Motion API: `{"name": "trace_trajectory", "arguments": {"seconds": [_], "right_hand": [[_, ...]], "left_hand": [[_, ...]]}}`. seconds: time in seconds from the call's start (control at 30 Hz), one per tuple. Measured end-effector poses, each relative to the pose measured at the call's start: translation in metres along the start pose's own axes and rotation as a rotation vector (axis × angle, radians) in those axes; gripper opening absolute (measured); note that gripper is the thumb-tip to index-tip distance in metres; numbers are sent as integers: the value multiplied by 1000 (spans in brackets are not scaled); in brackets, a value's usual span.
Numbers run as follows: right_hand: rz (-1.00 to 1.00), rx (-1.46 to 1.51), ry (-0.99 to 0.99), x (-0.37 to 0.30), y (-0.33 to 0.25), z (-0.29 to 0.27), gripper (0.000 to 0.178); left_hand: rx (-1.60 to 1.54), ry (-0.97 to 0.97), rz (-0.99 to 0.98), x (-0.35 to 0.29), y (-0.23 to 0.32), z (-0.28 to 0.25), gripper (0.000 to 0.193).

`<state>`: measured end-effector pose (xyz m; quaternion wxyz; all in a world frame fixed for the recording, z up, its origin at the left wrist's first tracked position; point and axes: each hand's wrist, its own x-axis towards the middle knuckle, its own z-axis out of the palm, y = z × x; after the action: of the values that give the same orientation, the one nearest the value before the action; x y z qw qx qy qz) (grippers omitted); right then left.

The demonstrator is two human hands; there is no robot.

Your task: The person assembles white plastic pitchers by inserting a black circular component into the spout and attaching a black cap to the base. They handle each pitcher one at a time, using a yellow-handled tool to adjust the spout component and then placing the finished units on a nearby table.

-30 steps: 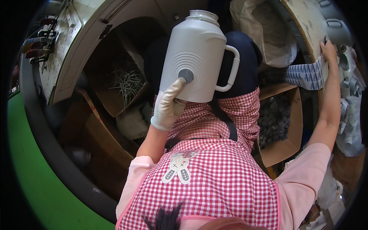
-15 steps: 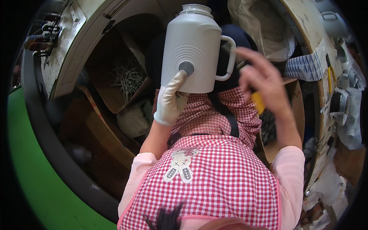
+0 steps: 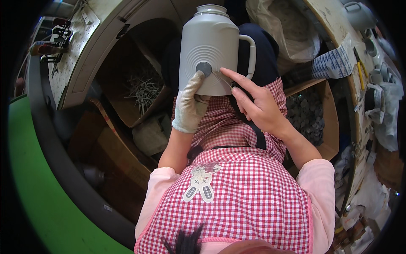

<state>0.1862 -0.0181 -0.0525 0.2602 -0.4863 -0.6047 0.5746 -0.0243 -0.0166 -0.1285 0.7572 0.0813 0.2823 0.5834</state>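
Note:
A pale grey plastic jug body (image 3: 208,36), with a side handle (image 3: 252,55), ringed ridges and an uncapped neck, stands upright before me. My left hand (image 3: 190,103), in a white glove, grips its lower end. The thumb presses on a dark grey disc (image 3: 204,68) in the middle of the rings. My right hand (image 3: 258,101) is bare and close to the jug's lower right. Its index finger points toward the disc, and the other fingers are curled. A thin line and a small dark bit show by its fingertips; what it holds is mostly hidden.
An open cardboard box of grey discs (image 3: 327,122) stands at my right. Another box of thin metal rods (image 3: 144,91) is at my left. A worktop (image 3: 330,21) with jug parts and yellow-handled pliers (image 3: 362,73) runs along the right. Clear plastic bags (image 3: 292,38) lie ahead.
My right hand has moved left, from beyond the handle to the jug's front near the disc. A yellow patch beside that hand no longer shows. My left hand keeps its grip.

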Motion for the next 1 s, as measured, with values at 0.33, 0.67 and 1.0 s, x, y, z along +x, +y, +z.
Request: {"name": "trace_trajectory", "arguments": {"seconds": [0.33, 0.67, 1.0], "right_hand": [[-369, -471, 185, 6, 1, 9, 58], [-204, 79, 217, 19, 4, 5, 47], [-84, 121, 343, 129, -12, -94, 26]], "left_hand": [[54, 14, -2, 0, -3, -3, 30], [96, -55, 133, -3, -13, -11, 32], [977, -243, 545, -18, -5, -2, 83]]}}
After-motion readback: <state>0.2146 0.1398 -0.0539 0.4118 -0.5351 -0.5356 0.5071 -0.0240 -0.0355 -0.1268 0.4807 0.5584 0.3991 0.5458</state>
